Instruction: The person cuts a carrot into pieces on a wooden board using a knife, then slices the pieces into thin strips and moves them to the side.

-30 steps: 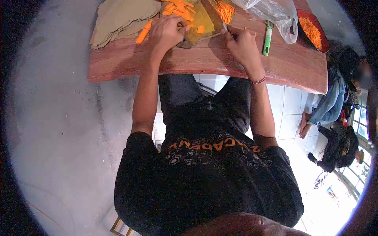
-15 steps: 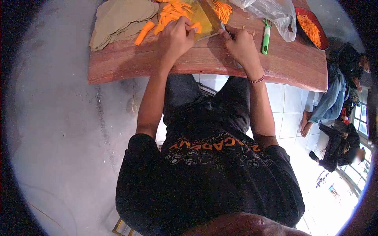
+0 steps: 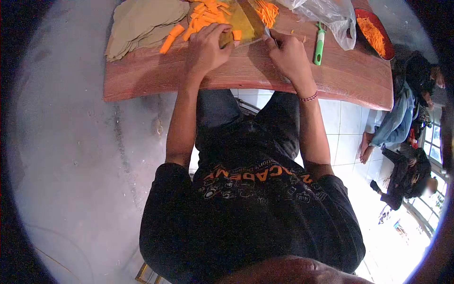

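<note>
My right hand (image 3: 289, 53) is wrapped round the handle of a knife (image 3: 250, 13), whose blade points away over a yellowish cutting board (image 3: 240, 21). My left hand (image 3: 208, 47) rests at the board's near left side, thumb and forefinger apart with a gap between them. Just beyond its fingertips stands a short carrot piece (image 3: 237, 35). A heap of sliced carrot (image 3: 206, 16) lies past the left hand. Fine carrot strips (image 3: 267, 13) are gathered to the right of the blade.
Stacked brown sheets (image 3: 144, 26) cover the table's left end, beside a carrot chunk (image 3: 171, 39). To the right are a green-handled peeler (image 3: 319, 47), a clear plastic bag (image 3: 338, 23) and a red-rimmed tray (image 3: 388, 47) of carrot strips. Two people sit on the floor at right.
My left thumb and forefinger have spread apart and drawn back left from the short carrot piece, leaving it on the board. The right hand and knife have hardly moved.
</note>
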The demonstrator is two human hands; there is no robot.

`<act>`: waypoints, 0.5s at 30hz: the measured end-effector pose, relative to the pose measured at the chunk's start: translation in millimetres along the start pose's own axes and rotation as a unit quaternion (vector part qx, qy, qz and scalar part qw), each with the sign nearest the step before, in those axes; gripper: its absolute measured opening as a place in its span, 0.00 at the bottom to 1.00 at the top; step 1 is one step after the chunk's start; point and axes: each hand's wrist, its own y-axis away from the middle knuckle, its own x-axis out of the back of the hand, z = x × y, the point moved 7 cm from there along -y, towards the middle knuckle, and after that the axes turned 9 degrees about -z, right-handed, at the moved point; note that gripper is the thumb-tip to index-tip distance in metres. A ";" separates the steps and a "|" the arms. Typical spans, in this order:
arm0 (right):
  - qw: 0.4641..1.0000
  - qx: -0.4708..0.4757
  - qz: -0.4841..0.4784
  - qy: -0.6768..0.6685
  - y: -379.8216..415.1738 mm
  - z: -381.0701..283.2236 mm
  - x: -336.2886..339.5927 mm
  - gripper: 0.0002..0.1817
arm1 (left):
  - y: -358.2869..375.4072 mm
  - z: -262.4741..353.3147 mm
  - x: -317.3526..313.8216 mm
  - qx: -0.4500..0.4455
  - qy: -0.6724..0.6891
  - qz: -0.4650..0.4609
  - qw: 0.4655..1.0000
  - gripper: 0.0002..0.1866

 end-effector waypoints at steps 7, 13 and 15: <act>1.000 0.021 -0.004 0.008 7.5 -18.7 -6.1 0.15 | -6.0 -5.1 -5.8 -0.031 0.008 -0.069 0.997 0.20; 1.000 0.011 0.012 0.003 8.8 -19.2 -13.3 0.15 | -9.8 -16.9 -15.3 0.020 0.052 -0.116 0.992 0.21; 1.000 0.019 0.010 0.010 8.2 -20.5 -11.4 0.15 | -10.6 -14.0 -13.4 0.015 0.013 -0.114 0.993 0.20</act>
